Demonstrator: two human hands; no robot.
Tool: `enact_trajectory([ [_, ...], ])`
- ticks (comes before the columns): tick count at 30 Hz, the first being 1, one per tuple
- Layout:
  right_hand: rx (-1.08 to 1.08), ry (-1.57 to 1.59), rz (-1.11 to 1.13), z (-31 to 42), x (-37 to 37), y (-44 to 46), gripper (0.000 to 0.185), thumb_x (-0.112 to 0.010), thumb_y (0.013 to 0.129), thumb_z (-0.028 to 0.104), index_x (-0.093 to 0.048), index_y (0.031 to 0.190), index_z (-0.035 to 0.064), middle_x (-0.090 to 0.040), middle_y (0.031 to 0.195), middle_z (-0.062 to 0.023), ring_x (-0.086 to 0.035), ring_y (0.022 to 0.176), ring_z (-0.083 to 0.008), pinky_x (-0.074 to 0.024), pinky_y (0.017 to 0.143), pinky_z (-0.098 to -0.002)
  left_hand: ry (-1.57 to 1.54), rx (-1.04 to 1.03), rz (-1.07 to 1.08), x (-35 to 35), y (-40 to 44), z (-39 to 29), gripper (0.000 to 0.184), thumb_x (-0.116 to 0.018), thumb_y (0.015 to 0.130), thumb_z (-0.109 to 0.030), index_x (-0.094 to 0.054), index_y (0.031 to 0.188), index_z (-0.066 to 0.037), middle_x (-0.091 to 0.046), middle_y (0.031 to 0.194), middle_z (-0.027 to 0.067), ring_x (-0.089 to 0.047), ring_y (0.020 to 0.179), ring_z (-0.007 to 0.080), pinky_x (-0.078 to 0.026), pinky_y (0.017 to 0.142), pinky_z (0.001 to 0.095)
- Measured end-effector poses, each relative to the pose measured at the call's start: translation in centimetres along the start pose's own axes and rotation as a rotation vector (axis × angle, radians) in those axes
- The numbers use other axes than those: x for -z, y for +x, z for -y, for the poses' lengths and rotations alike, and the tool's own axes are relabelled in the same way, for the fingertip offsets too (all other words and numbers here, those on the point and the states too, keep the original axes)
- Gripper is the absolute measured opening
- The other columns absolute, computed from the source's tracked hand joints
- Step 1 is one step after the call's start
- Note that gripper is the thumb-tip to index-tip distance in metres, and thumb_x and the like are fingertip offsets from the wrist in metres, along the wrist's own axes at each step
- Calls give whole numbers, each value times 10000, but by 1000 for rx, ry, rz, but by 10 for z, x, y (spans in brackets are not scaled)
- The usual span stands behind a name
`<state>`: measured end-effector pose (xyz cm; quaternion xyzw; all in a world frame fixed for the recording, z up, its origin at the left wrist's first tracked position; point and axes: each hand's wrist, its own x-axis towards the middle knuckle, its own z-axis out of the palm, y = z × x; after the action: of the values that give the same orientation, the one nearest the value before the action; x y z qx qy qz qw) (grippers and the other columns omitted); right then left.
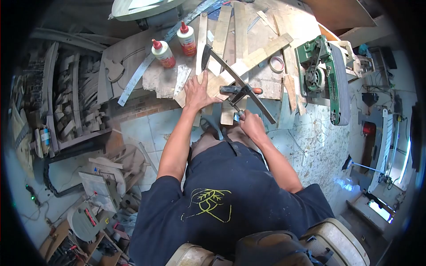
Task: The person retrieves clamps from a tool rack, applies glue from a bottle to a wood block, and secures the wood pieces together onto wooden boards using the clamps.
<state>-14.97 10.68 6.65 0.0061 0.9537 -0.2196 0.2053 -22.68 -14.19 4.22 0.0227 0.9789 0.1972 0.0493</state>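
Note:
My left hand (197, 92) lies with fingers spread on a wide wooden board (248, 63) that slants across other wooden strips at the bench's front edge. Over the crossing wood stands a dark bar clamp (257, 104), its bar running diagonally and its upper jaw beyond my left fingertips. My right hand (253, 126) is wrapped round the clamp's screw handle (241, 114), below the bench edge. A tool with an orange-ended handle (257, 91) lies by the bar, partly hidden. The end of a wooden strip (227, 117) juts out between my hands.
Two white glue bottles with red caps (164, 54) (187, 40) stand left of the boards. A tape roll (277, 64) and a green belt sander (317, 73) are to the right. Wood scraps fill a rack (66, 97) at left; more machinery (100, 190) stands below it.

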Motion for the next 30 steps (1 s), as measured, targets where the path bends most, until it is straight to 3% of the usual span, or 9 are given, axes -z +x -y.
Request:
enact_trajectory([
  [4, 95, -101, -30, 1, 4, -1, 375, -688, 942, 362, -603, 1035, 9, -702, 752, -213, -710, 698, -391, -552, 626, -492, -31, -1, 3, 3, 4, 2, 1426, -851, 482, -760, -270, 1613, -114, -400, 1408, 307, -421, 1304, 494, -355, 1055, 579],
  [7, -173, 665, 776, -11, 58, 26, 343, -650, 993, 388, -569, 1044, 58, -632, 656, -80, -633, 512, -187, -489, 456, -341, -72, 26, 75, 9, 4, 1, 1426, -848, 481, -768, -276, 1610, -112, -387, 1438, 321, -405, 1334, 503, -351, 1073, 579],
  [8, -229, 906, 828, -12, 60, 25, 306, -621, 1020, 388, -526, 1049, 98, -485, 610, 33, -446, 435, -38, -338, 377, -224, -89, 43, 106, 14, 7, -1, 1427, -847, 479, -772, -278, 1609, -111, -385, 1446, 325, -402, 1342, 505, -350, 1079, 578],
  [11, -380, 1094, 1038, -18, 51, 32, 284, -614, 1023, 362, -493, 1008, 106, -427, 597, 43, -388, 429, -44, -306, 373, -226, -32, 19, 44, 5, 6, 3, 1423, -849, 475, -769, -285, 1607, -118, -401, 1434, 323, -422, 1325, 503, -362, 1073, 570],
  [19, -88, 604, 544, 1, 44, 14, 312, -616, 995, 323, -500, 919, 44, -472, 625, 2, -451, 459, -91, -352, 407, -290, -67, 23, -39, 3, 5, 2, 1290, -888, 496, -504, -323, 1586, -107, -479, 1285, 253, -478, 1205, 439, -390, 1025, 536],
  [23, 217, 115, 103, -21, 2, 14, 363, -647, 958, 326, -551, 984, -23, -682, 779, -271, -672, 627, -419, -500, 582, -526, -115, 35, -63, 3, 4, 1, 1236, -882, 486, -433, -349, 1553, -109, -472, 1375, 214, -482, 1248, 420, -389, 1046, 532],
  [24, 141, 143, 90, -7, 10, 5, 408, -656, 942, 351, -558, 1037, -34, -681, 923, -336, -655, 854, -520, -496, 744, -594, -117, 34, -72, 3, 4, 0, 1230, -882, 484, -427, -350, 1547, -110, -465, 1401, 198, -483, 1258, 413, -387, 1049, 535],
  [27, 20, -30, 68, 4, 9, -4, 433, -640, 950, 368, -552, 1083, -35, -681, 907, -332, -654, 870, -523, -514, 757, -586, -124, 33, -76, 3, 4, -2, 1223, -883, 478, -412, -347, 1535, -110, -447, 1467, 161, -479, 1285, 397, -379, 1054, 546],
  [30, 228, 105, -47, -19, -3, 0, 435, -600, 986, 398, -564, 1116, -16, -694, 814, -279, -680, 636, -410, -531, 546, -487, -132, 36, -57, 3, 3, -2, 1232, -885, 473, -401, -339, 1536, -97, -435, 1482, 152, -463, 1307, 389, -364, 1058, 554],
])
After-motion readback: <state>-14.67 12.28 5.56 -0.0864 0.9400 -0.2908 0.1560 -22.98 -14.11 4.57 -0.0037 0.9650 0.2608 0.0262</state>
